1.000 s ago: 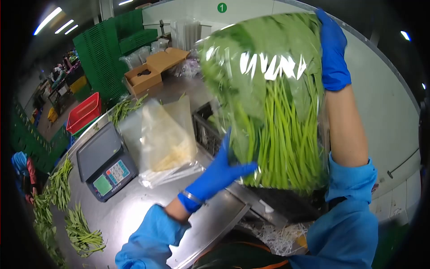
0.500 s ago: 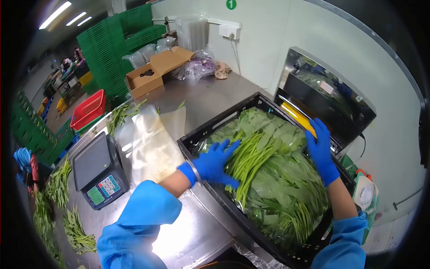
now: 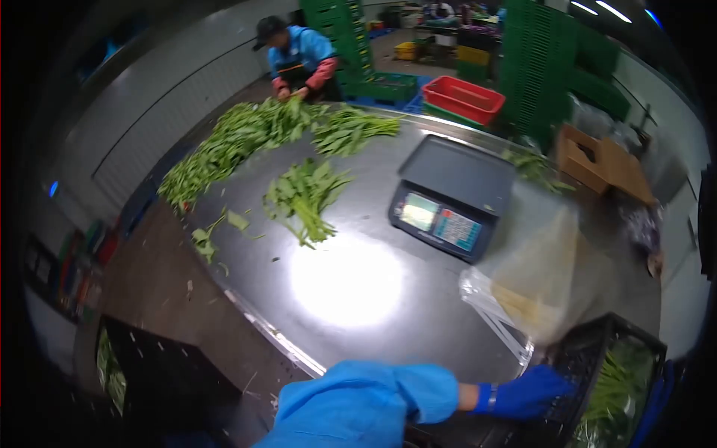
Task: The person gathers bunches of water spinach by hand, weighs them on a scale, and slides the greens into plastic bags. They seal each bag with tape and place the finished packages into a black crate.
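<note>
At the lower right, my left hand point(image 3: 526, 392), in a blue glove, is at the near side of a black plastic crate point(image 3: 590, 358); its fingers look closed on the crate wall, though blurred. Leafy greens with long green stems point(image 3: 612, 388), in clear plastic, lie inside the crate. Along the crate's far side, at the dark edge of view, a blurred strip of blue glove is what shows of my right hand point(image 3: 659, 399); its fingers cannot be made out. Clear plastic bags point(image 3: 534, 287) lie on the metal table just beyond the crate.
A digital scale point(image 3: 452, 194) stands on the metal table point(image 3: 343, 299). A bunch of greens point(image 3: 306, 198) and a long pile point(image 3: 239, 142) lie left of it. A co-worker point(image 3: 299, 56) handles greens at the far end. Another black crate point(image 3: 164, 373) is at lower left.
My view has swung left, bringing the co-worker and the greens pile into sight. My left hand has gone from lying spread over the greens to the crate's side.
</note>
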Tool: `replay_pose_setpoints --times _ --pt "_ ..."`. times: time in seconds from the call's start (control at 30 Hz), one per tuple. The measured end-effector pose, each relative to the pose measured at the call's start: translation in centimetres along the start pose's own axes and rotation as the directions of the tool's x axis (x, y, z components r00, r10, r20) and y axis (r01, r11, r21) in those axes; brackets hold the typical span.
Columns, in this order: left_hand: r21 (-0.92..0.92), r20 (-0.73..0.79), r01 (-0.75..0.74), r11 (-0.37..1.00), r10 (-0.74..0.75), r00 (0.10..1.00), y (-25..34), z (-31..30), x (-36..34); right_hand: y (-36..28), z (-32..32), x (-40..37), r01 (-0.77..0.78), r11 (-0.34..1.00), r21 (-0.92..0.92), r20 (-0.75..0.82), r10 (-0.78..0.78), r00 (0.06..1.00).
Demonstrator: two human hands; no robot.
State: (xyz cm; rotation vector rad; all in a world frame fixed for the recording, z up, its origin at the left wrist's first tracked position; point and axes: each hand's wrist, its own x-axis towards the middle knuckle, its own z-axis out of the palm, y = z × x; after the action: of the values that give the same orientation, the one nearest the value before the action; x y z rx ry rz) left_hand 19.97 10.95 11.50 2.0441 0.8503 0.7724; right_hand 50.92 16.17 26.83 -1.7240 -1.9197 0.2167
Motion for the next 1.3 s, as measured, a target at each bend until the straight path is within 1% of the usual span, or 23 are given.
replay_pose_setpoints --times 0.07,0.1,0.13,0.2,0.23,0.27,0.33,0.4,0.53,0.57,0.6,0.67,0.73,0.77,0.87,0.9,0.97,1.0,1.03,1.07,1.13,1.2,1.3 --pt "-0.178 -0.544 0.048 0.983 -0.139 0.828 -5.6 1.2 -8.3 -5.9 4.2 2.9 0.068 0.957 0.284 0.044 -0.084 0.996" --pt "-0.201 -0.617 0.193 0.96 -0.277 0.736 -6.9 -0.1 -12.8 -12.2 6.2 3.0 0.103 0.941 0.322 0.155 -0.16 0.975" --pt "-0.539 -0.591 0.246 0.805 -0.57 0.57 -7.2 -2.3 -17.4 -18.7 8.9 2.3 0.142 0.984 0.104 0.171 -0.158 0.973" --pt "-0.499 -0.778 0.342 0.796 -0.586 0.227 -11.1 -6.2 -26.7 -24.7 17.5 2.2 0.36 0.881 0.308 0.183 -0.426 0.886" --pt "-0.427 -0.834 0.565 0.706 -0.548 0.055 -15.2 -6.8 -31.7 -30.3 21.4 0.9 0.377 0.85 0.368 0.253 -0.481 0.839" --pt "-0.667 -0.745 0.243 0.705 -0.641 -0.186 -17.9 -8.8 -36.6 -35.8 25.7 -1.0 0.311 0.842 0.441 0.321 -0.472 0.821" --pt "-0.718 -0.679 0.189 0.67 -0.614 -0.402 -20.9 -15.3 -44.3 -42.4 36.3 -3.4 0.244 0.786 0.569 0.5 -0.565 0.656" --pt "-0.749 -0.597 0.077 0.658 -0.621 -0.507 -22.4 -21.9 -48.4 -49.2 47.0 -5.5 0.354 0.796 0.491 0.633 -0.606 0.482" --pt "-0.805 -0.516 -0.081 0.588 -0.762 -0.392 -30.2 -29.1 -52.0 -59.4 65.0 -6.9 0.237 0.884 0.403 0.695 -0.464 0.549" --pt "-0.821 -0.532 -0.082 0.566 -0.809 -0.25 -32.3 -30.3 -52.7 -60.7 68.6 -7.4 0.034 0.924 0.38 0.787 -0.342 0.514" --pt "-0.909 -0.411 -0.003 0.418 -0.896 -0.17 -31.1 -33.1 -52.1 -62.4 69.3 -8.0 0.035 0.93 0.366 0.785 -0.329 0.525" --pt "-0.791 -0.607 -0.033 0.611 -0.79 -0.08 -31.6 -35.1 -50.2 -65.7 70.0 -8.4 -0.324 0.814 0.482 0.862 -0.375 0.34" --pt "-0.765 -0.623 -0.174 0.62 -0.781 -0.043 -30.7 -37.3 -49.3 -66.1 71.1 -8.9 -0.51 0.727 0.46 0.888 -0.363 0.284" --pt "-0.774 -0.608 -0.247 0.584 -0.794 0.028 -31.1 -37.5 -49.5 -68.7 68.0 -8.3 -0.699 0.664 0.267 0.96 -0.249 0.131" --pt "-0.773 -0.595 -0.353 0.528 -0.796 0.11 -30.6 -37.9 -50.1 -69.8 66.6 -7.1 -0.665 0.727 0.172 0.964 -0.263 -0.038" --pt "-0.8 -0.536 -0.401 0.447 -0.832 0.142 -30.8 -37.5 -50.5 -70.2 66.9 -6.9 -0.665 0.726 0.174 0.966 -0.256 -0.027" --pt "-0.827 -0.472 -0.435 0.356 -0.86 0.193 -30.7 -38.3 -51.7 -71.3 67.3 -6.9 -0.122 0.965 0.231 0.972 -0.235 -0.016" --pt "-0.843 -0.449 -0.43 0.324 -0.864 0.23 -30.5 -39.5 -52.4 -72.3 66.6 -6.5 -0.128 0.965 0.231 0.973 -0.233 -0.002" --pt "-0.859 -0.421 -0.423 0.287 -0.867 0.267 -29.9 -40.7 -53.1 -74.2 64.8 -5.9 0.185 0.889 0.42 0.899 -0.435 0.045" --pt "-0.837 -0.482 -0.388 0.386 -0.856 0.187 -29.1 -42.7 -53.6 -75.9 63.6 -5.2 0.483 0.698 0.528 0.789 -0.613 0.023" --pt "-0.796 -0.551 -0.306 0.523 -0.834 0.009 -26.2 -48.0 -54.2 -77.8 63.3 -3.0 0.416 0.485 0.769 0.465 -0.871 0.156" --pt "-0.697 -0.592 -0.333 0.635 -0.772 -0.232 -25.7 -49.9 -56.0 -78.8 65.2 2.9 0.742 0.296 0.602 0.266 -0.95 0.163" --pt "-0.626 -0.502 -0.33 0.707 -0.689 -0.523 -28.5 -48.5 -59.5 -76.2 71.8 13.8 0.93 0.361 0.064 0.438 -0.848 0.299"
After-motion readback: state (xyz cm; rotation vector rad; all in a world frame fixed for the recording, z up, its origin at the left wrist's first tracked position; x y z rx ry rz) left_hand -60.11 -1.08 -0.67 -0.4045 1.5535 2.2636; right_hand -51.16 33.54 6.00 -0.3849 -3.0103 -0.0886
